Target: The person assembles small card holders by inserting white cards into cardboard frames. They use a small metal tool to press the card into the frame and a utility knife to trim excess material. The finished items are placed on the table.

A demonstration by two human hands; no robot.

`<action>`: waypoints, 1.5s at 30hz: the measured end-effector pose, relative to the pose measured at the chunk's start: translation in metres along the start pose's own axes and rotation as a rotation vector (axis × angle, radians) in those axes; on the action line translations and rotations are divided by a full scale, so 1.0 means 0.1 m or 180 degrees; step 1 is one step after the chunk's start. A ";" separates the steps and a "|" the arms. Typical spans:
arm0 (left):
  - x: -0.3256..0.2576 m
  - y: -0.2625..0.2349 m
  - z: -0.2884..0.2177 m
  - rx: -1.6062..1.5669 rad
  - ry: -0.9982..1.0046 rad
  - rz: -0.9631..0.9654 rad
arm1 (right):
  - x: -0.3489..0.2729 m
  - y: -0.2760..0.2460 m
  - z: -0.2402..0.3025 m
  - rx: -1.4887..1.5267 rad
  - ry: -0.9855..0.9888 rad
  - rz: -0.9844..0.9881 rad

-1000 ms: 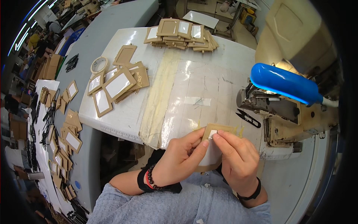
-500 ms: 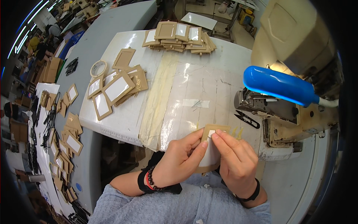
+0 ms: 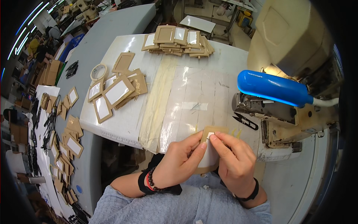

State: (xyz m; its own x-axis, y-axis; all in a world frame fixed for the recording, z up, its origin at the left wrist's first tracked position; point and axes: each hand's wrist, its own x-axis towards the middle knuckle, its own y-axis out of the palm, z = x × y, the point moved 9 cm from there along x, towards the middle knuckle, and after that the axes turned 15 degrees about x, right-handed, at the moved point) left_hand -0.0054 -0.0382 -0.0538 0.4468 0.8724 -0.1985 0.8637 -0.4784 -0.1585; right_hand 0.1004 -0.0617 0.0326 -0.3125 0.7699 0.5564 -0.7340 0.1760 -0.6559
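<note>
A tan, frame-like card holder (image 3: 215,128) with a white window sits upright between my hands at the table's near edge. My left hand (image 3: 181,158) grips its left side, thumb on the front. The thumb and fingertips of my right hand (image 3: 237,160) pinch a small white piece at the window's upper end; whether it is a tab or the insert's corner I cannot tell. My fingers cover parts of both long sides. Black thread snips (image 3: 245,121) lie to the right, beyond my right hand.
A sewing machine (image 3: 283,128) with a blue lamp (image 3: 274,87) stands at the right. Similar holders form a pile (image 3: 165,34) at the back and another (image 3: 118,90) at the left, near a tape roll (image 3: 99,72). More lie on the grey side table (image 3: 89,156).
Both hands keep their hold on the card holder, with only a slight shift of the right fingertips. The table and machine sit slightly differently in the picture.
</note>
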 end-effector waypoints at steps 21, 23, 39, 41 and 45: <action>-0.03 -0.02 -0.16 -0.0543 0.0209 0.0113 | -0.02 -0.10 0.07 0.0171 -0.0093 -0.0129; -0.04 -0.02 -0.15 -0.0503 0.0224 0.0102 | -0.02 -0.10 0.08 0.0145 -0.0110 -0.0131; -0.05 -0.03 -0.16 -0.0343 0.0292 0.0017 | 0.00 -0.10 0.08 0.0201 -0.0079 -0.0150; -0.05 -0.03 -0.15 -0.0302 0.0289 0.0045 | 0.00 -0.09 0.08 0.0213 -0.0073 -0.0140; -0.05 -0.02 -0.14 -0.0312 0.0247 0.0047 | 0.00 -0.09 0.06 0.0244 -0.0073 -0.0174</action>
State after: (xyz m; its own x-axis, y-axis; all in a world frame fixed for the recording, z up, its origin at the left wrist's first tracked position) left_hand -0.0062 -0.0404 -0.0386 0.4729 0.8723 -0.1241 0.8739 -0.4823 -0.0602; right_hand 0.1028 -0.0670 0.0415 -0.2838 0.7459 0.6025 -0.7942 0.1693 -0.5837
